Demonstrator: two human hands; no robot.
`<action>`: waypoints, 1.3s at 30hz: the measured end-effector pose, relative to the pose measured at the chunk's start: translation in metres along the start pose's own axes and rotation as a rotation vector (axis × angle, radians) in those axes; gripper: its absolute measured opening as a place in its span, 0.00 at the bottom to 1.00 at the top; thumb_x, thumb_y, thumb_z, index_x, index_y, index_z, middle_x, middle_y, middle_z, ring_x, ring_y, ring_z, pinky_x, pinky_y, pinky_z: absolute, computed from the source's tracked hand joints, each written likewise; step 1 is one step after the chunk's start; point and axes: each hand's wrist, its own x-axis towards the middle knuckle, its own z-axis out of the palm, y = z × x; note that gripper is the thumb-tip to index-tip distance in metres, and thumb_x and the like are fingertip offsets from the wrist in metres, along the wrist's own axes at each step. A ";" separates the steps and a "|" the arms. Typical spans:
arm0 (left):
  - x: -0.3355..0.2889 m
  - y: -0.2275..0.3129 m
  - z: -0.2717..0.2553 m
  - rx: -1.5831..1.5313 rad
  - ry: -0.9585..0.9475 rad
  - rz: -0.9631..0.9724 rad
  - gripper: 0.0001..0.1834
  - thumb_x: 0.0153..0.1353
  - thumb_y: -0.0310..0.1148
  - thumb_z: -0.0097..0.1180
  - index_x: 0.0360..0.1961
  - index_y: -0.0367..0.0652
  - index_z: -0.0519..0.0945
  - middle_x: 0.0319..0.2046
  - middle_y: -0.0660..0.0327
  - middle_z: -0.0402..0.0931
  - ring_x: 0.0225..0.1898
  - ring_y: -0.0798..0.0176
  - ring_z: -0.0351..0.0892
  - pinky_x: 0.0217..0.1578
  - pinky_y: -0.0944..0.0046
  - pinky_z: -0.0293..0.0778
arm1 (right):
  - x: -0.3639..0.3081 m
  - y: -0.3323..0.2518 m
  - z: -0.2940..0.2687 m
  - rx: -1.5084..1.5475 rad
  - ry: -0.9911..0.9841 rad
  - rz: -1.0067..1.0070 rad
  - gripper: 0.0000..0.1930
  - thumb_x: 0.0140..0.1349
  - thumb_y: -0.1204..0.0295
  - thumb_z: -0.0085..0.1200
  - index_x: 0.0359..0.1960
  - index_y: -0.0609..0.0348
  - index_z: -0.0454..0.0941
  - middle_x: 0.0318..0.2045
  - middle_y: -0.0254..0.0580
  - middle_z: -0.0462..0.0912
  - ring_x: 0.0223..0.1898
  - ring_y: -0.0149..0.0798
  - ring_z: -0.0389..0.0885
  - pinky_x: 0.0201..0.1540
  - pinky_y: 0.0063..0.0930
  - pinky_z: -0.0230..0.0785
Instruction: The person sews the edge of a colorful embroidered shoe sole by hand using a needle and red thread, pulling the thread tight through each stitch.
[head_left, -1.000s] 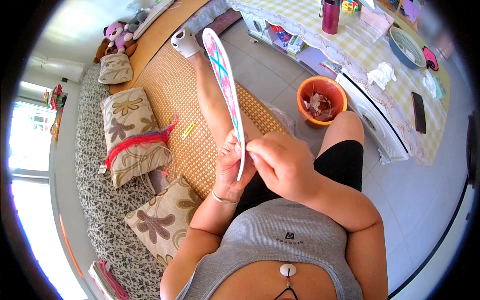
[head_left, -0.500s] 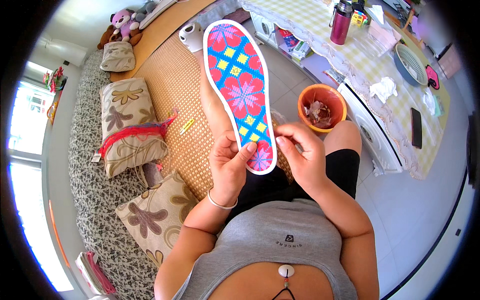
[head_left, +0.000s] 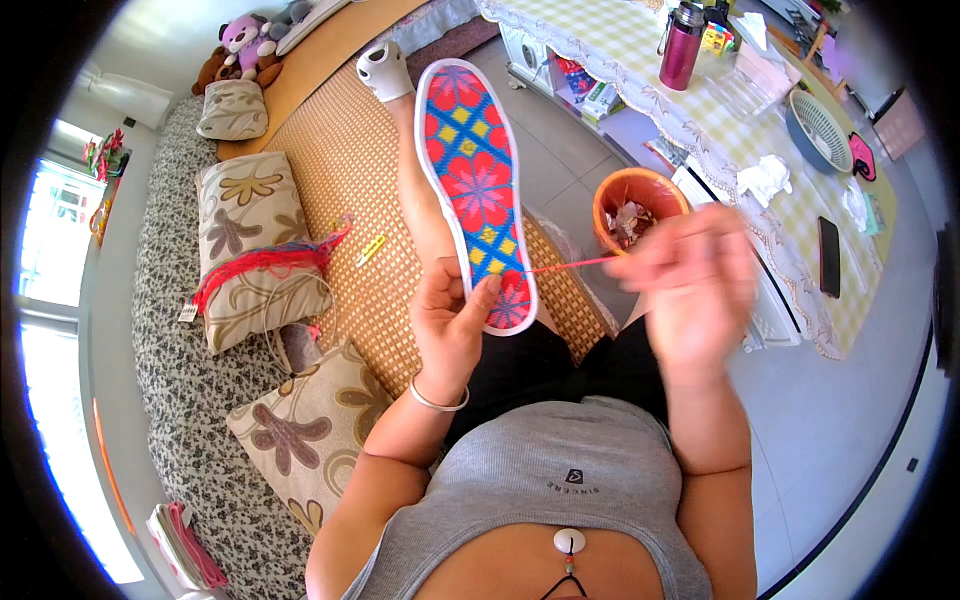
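An embroidered insole (head_left: 478,190) with a white edge and a red, blue and yellow flower pattern stands tilted in front of me, toe end away. My left hand (head_left: 445,330) grips its lower left edge near the heel, thumb on the patterned face. From the insole's right edge a red thread (head_left: 570,265) runs taut to my right hand (head_left: 695,290). That hand is raised off to the right, closed around the thread's end and smeared by motion. Whether a needle is in its fingers cannot be made out.
Behind my right hand stands an orange bucket (head_left: 602,215) with scraps inside. To the left, a bundle of red thread (head_left: 265,278) lies across a floral cushion (head_left: 235,200), near a small yellow tool (head_left: 371,249). The cloth-covered table (head_left: 735,215) holds a thermos (head_left: 682,48), basket and phone (head_left: 830,257).
My right hand has moved from beside the insole's edge out to the right and up, drawing the red thread out straight. The insole has shifted slightly left and down in my left hand.
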 end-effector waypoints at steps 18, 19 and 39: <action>-0.002 0.011 0.010 -0.065 -0.019 -0.003 0.08 0.58 0.17 0.54 0.38 0.34 0.71 0.34 0.59 0.79 0.34 0.73 0.78 0.37 0.74 0.73 | -0.024 0.042 0.001 -1.163 -0.382 -0.421 0.11 0.45 0.79 0.57 0.32 0.59 0.74 0.21 0.38 0.71 0.24 0.41 0.73 0.24 0.32 0.66; -0.003 0.011 0.010 -0.063 -0.020 0.006 0.08 0.58 0.17 0.54 0.38 0.34 0.71 0.34 0.59 0.79 0.34 0.73 0.78 0.37 0.74 0.73 | -0.024 0.043 0.001 -1.162 -0.389 -0.436 0.11 0.45 0.79 0.57 0.33 0.59 0.74 0.21 0.38 0.70 0.24 0.40 0.73 0.24 0.32 0.66; -0.007 0.011 0.008 0.065 -0.081 0.124 0.07 0.58 0.17 0.55 0.36 0.33 0.70 0.33 0.57 0.79 0.35 0.73 0.77 0.38 0.74 0.72 | -0.024 0.044 0.003 -1.240 -0.441 -0.466 0.11 0.45 0.78 0.57 0.33 0.61 0.73 0.21 0.36 0.68 0.23 0.38 0.71 0.22 0.29 0.65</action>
